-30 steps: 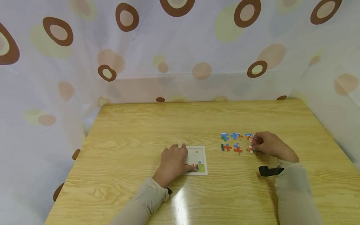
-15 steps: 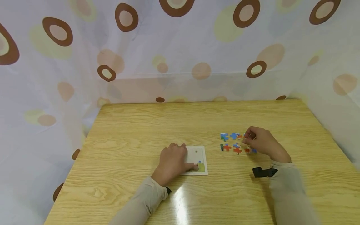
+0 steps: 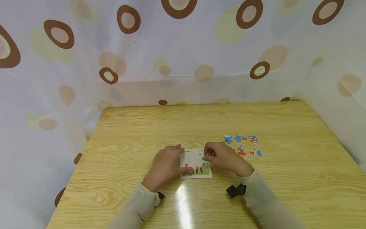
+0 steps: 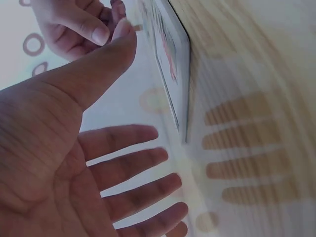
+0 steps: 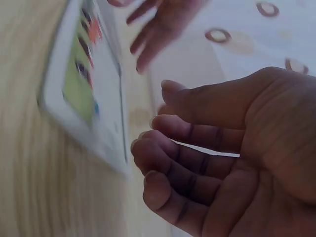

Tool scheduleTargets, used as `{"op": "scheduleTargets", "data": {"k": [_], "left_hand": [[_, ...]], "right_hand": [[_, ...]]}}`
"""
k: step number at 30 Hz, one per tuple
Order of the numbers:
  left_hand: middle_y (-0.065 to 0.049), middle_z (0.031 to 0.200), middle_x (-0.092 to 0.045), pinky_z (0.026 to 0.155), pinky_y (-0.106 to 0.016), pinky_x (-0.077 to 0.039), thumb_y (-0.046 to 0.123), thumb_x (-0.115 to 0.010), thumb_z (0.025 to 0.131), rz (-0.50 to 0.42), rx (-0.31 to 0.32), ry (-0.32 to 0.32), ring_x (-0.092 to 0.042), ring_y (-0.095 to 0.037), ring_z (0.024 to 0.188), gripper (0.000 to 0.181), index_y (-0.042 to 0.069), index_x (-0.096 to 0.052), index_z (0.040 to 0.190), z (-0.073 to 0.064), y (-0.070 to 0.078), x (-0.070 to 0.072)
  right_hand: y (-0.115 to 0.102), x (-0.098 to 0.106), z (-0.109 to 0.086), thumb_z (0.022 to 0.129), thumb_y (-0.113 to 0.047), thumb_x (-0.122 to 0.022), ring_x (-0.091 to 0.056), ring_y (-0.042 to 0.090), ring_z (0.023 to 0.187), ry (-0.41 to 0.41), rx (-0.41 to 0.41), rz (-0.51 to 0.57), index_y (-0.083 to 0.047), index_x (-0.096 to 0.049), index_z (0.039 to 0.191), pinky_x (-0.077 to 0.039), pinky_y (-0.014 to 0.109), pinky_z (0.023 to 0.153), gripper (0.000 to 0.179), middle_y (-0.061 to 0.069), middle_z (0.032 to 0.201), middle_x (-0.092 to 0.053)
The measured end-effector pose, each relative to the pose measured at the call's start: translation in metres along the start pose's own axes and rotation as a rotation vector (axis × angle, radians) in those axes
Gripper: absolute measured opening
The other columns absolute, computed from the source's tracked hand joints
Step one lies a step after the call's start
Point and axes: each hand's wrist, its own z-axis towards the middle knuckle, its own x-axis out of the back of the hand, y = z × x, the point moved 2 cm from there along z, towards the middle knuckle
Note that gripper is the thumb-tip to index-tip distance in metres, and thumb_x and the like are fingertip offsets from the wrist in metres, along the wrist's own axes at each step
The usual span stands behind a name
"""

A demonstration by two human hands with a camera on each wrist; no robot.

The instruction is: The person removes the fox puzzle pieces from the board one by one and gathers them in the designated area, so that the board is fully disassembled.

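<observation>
The white rectangular puzzle tray [image 3: 193, 158], below centre, is best steadied by the left hand [image 3: 164, 165], its fingers spread. The right hand [image 3: 223, 156] is curled over the tray's right edge; whether anything is pinched cannot be told. Loose red-and-blue jigsaw pieces [image 3: 241, 150], right of centre, should be left undisturbed.

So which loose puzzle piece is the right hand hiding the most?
The left piece in the front row: from the head camera, only a little red and blue peeks past the right hand. The other five show nearly whole.
</observation>
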Motion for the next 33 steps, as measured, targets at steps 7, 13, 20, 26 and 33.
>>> {"op": "scheduleTargets", "data": {"k": [7, 13, 20, 26, 33], "left_hand": [[-0.01, 0.143, -0.062, 0.086, -0.052, -0.056, 0.061, -0.091, 0.065, 0.013, -0.062, -0.098, -0.063, -0.035, 0.124, 0.08, 0.012, -0.073, 0.126, -0.011, -0.013, 0.002], [-0.005, 0.147, -0.059, 0.099, -0.059, -0.048, 0.055, -0.091, 0.069, 0.0, -0.033, -0.14, -0.055, -0.038, 0.134, 0.083, 0.013, -0.069, 0.137, -0.014, -0.014, 0.001], [-0.006, 0.145, -0.061, 0.095, -0.056, -0.052, 0.051, -0.092, 0.07, 0.038, -0.012, -0.129, -0.056, -0.038, 0.133, 0.08, 0.011, -0.07, 0.136, -0.014, -0.014, 0.0], [-0.008, 0.147, -0.059, 0.095, -0.054, -0.053, 0.049, -0.092, 0.072, -0.004, 0.016, -0.154, -0.053, -0.04, 0.136, 0.08, 0.011, -0.068, 0.138, -0.015, -0.015, -0.001], [-0.009, 0.146, -0.06, 0.093, -0.054, -0.054, 0.05, -0.092, 0.071, 0.007, 0.003, -0.155, -0.054, -0.04, 0.135, 0.08, 0.01, -0.069, 0.137, -0.015, -0.014, -0.002]], "right_hand": [[-0.028, -0.038, 0.018, 0.097, -0.005, -0.071, -0.049, 0.003, 0.06, -0.074, 0.072, 0.045, 0.0, -0.068, 0.099, -0.045, 0.025, 0.058, 0.007, -0.005, 0.072, -0.059], [-0.038, -0.059, 0.019, 0.092, -0.004, -0.075, -0.048, 0.006, 0.062, -0.051, 0.006, -0.025, -0.001, -0.066, 0.097, -0.044, 0.026, 0.061, 0.01, -0.006, 0.07, -0.054], [-0.044, -0.066, 0.02, 0.087, -0.005, -0.079, -0.048, 0.012, 0.07, 0.016, -0.007, -0.089, -0.006, -0.066, 0.089, -0.043, 0.031, 0.066, 0.013, -0.005, 0.072, -0.051], [-0.044, -0.066, 0.019, 0.089, -0.006, -0.079, -0.048, 0.011, 0.064, 0.02, -0.03, -0.075, -0.004, -0.064, 0.091, -0.042, 0.028, 0.06, 0.015, -0.005, 0.071, -0.051], [-0.045, -0.07, 0.017, 0.092, -0.005, -0.076, -0.047, 0.013, 0.066, 0.037, -0.036, -0.113, -0.004, -0.064, 0.087, -0.041, 0.03, 0.062, 0.013, -0.003, 0.072, -0.05]]}}
